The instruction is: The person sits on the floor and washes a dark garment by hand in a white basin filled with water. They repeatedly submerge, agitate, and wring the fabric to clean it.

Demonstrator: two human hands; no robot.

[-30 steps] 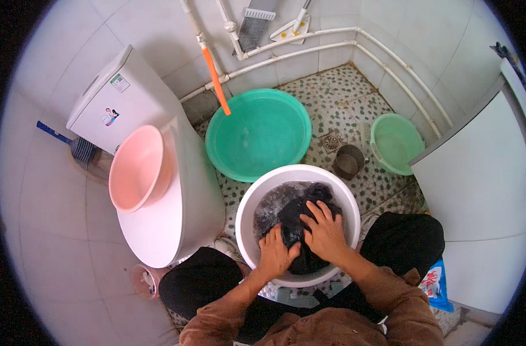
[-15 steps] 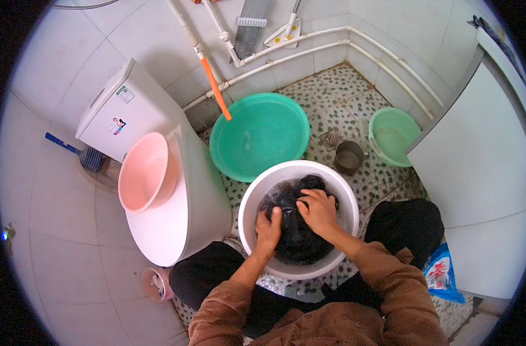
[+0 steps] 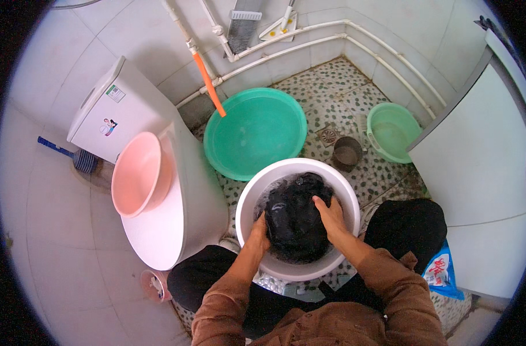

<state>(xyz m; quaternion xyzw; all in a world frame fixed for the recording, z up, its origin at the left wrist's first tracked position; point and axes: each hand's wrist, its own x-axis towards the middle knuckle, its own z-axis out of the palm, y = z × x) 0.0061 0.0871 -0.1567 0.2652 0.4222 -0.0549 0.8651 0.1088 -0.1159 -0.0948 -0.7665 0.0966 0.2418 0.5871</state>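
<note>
A soaked black cloth (image 3: 297,216) lies bunched in a white basin (image 3: 250,199), with suds and water around it. My left hand (image 3: 258,233) presses in at the cloth's left side, thumb upward, its other fingers mostly hidden between cloth and basin wall. On the right side, my right hand (image 3: 331,219) grips the cloth, its thumb on top and the fingers round the outer edge. The kind of garment cannot be made out.
Beyond the white basin stands a large green basin (image 3: 254,135) under an orange hose (image 3: 208,83). A dark pot (image 3: 348,154) and a light green basin (image 3: 393,135) stand right. The toilet (image 3: 159,239) bears a pink basin (image 3: 137,176). A blue bag (image 3: 440,274) leans by the cabinet (image 3: 482,167).
Both hands have moved from on top of the cloth to its sides, the left one outward and lower, the right one down and to the right. More of the black cloth now shows.
</note>
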